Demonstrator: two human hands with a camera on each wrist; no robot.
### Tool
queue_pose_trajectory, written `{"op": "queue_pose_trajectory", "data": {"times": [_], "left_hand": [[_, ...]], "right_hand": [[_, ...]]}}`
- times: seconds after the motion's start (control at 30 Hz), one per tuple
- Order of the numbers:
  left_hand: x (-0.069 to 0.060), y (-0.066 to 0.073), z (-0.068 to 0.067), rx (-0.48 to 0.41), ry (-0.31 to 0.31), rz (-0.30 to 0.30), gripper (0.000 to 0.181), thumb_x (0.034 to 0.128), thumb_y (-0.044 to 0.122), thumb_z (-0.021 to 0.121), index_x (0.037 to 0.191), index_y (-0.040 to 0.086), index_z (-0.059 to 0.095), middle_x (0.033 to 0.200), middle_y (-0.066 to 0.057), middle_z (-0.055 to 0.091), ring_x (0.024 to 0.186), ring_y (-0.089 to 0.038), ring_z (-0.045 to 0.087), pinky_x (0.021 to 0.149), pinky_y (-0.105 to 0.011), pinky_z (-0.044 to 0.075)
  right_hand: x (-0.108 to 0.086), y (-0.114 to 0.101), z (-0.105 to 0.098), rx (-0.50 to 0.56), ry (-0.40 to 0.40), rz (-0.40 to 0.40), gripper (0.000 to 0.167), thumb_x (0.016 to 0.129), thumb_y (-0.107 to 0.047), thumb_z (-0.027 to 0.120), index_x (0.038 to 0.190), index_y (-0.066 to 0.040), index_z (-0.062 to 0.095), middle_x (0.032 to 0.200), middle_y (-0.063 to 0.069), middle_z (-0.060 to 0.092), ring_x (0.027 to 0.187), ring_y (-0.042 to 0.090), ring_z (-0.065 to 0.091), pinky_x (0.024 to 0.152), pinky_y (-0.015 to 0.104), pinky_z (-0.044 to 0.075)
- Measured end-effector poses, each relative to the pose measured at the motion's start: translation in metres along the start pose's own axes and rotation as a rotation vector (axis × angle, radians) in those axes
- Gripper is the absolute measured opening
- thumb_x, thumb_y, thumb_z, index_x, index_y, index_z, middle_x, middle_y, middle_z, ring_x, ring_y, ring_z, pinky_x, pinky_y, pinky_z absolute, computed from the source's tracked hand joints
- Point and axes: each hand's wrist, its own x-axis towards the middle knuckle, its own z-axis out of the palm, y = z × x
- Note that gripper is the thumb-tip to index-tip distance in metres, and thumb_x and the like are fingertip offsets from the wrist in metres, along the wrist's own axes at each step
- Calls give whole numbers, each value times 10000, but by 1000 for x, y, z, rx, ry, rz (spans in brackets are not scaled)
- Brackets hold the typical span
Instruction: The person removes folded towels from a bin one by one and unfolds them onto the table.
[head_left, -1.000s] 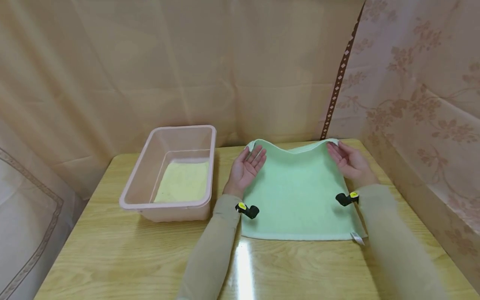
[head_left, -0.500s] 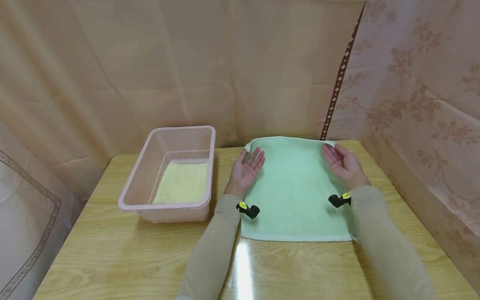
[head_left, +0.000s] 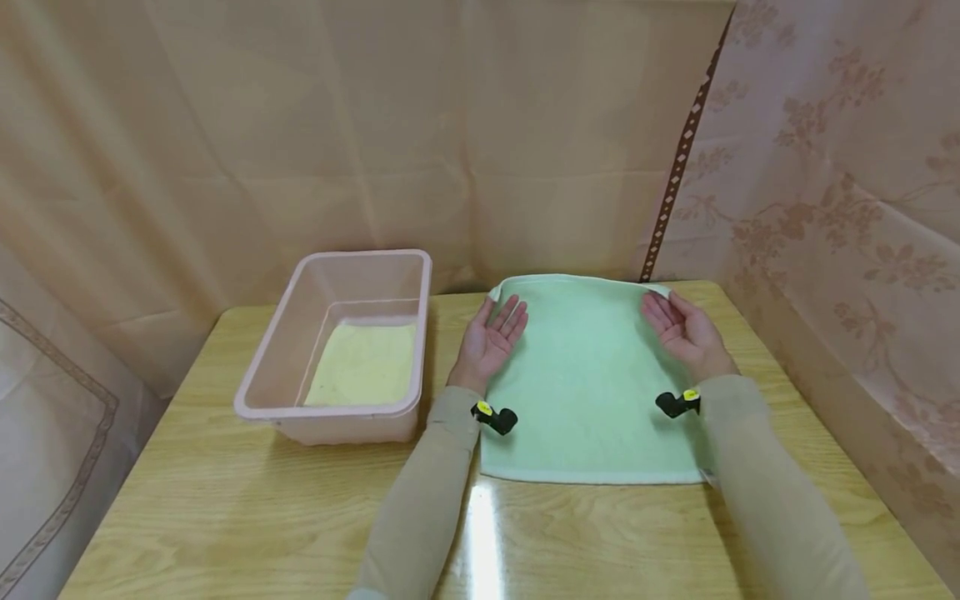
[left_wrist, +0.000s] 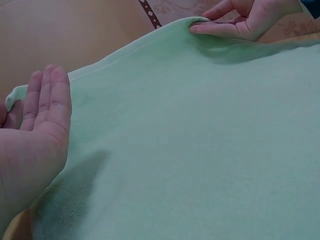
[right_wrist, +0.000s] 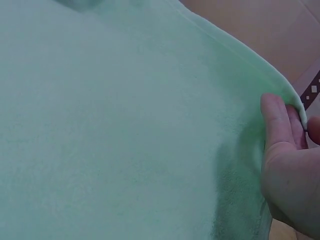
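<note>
A: Start at the left of the bench (head_left: 300, 517). Container there?

B: Yes, pink tub (head_left: 333, 427), near the far left corner, close to the far edge. Open at the top.

A: Contents?

B: Yellow cloth (head_left: 363, 367), lying flat on the tub's floor. Folded or single layer: cannot tell.

A: Moving right?

B: Left hand (head_left: 487, 343), just past the tub. Pinching the far left corner of the green towel (head_left: 585, 383) between thumb and forefinger, other fingers stretched out.

A: And the towel?

B: Spread over the right half of the bench. Raised along the far side, by the bench's far edge; flat along the near hem.

A: Right hand (head_left: 690, 337)?

B: Same grip, on the towel's far right corner, toward the bench's far right corner. Again pinching, other fingers extended.

A: Step in hand?

B: Judging by the grip: managing the far edge, drawn nearly straight between both corners. Straightening or setting up a fold: cannot tell.

A: Next move?

B: Probably calls for moving both hands together, corners level, tension even. Avoid dragging the near hem. Watch for slip: only gripping at the corners. Mind the tub on the left too, close to the left wrist.
</note>
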Motion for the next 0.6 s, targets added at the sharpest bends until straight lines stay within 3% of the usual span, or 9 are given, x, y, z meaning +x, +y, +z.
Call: {"op": "queue_pose_trajectory", "data": {"times": [0.2, 0.37, 0.6], "left_hand": [[-3, -1, -1, 18, 1, -5, 393, 1089, 280, 502, 1464, 164, 515, 1343, -147, 601, 1159, -304, 637, 985, -397, 531], [-4, -3, 0, 22, -2, -16, 351, 1081, 260, 524, 1420, 179, 564, 1452, -156, 521, 1213, -312, 609, 1012, -399, 513], [-4, -5, 5, 55, -11, -13, 352, 1087, 226, 507, 1430, 163, 552, 1404, -184, 559, 1262, -340, 580, 1027, -407, 502]], "right_hand": [[0, 2, -2, -17, -8, -13, 210, 1043, -59, 557, 1179, 43, 679, 1237, 185, 690, 1288, 261, 573, 1146, 371, 345], [-2, 2, -2, -34, -10, -31, 195, 1046, -58, 550, 1190, -7, 671, 1210, 180, 704, 1325, 239, 537, 1152, 387, 331], [-5, 1, 5, -114, -2, -39, 207, 1050, -83, 553, 1220, -39, 663, 1209, 155, 710, 1353, 213, 506, 1157, 379, 314]]}}
